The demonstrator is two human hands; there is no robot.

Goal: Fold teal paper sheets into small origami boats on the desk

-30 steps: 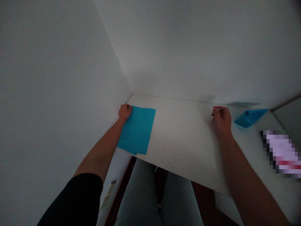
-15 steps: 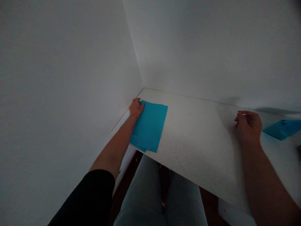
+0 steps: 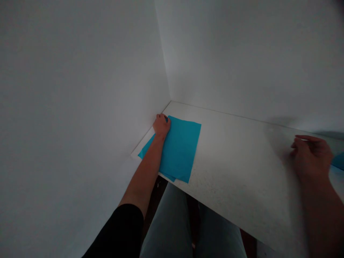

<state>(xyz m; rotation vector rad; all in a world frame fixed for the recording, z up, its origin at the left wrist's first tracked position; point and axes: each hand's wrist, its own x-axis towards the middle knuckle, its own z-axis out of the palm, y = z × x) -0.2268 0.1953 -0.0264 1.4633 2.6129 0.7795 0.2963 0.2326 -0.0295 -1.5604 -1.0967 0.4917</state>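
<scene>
And there was the left hand (image 3: pixel 161 125), curled over the far left corner of the blue paper sheet (image 3: pixel 181 148), fingers closed down on it, though the knuckles hid whether they truly pinched it. The sheet lay near the left edge of the white worktop (image 3: pixel 242 172), close to the far left corner, with its left part under the left forearm (image 3: pixel 145 168) and a second layer peeking out along the near edge. Over on the right, the right hand (image 3: pixel 311 157) was well apart from the sheet, blurred, fingers loosely curled, nothing visible in them. Just beside it, a blue paper piece (image 3: pixel 338 161) was cut off by the frame edge, too little showing to make out.
</scene>
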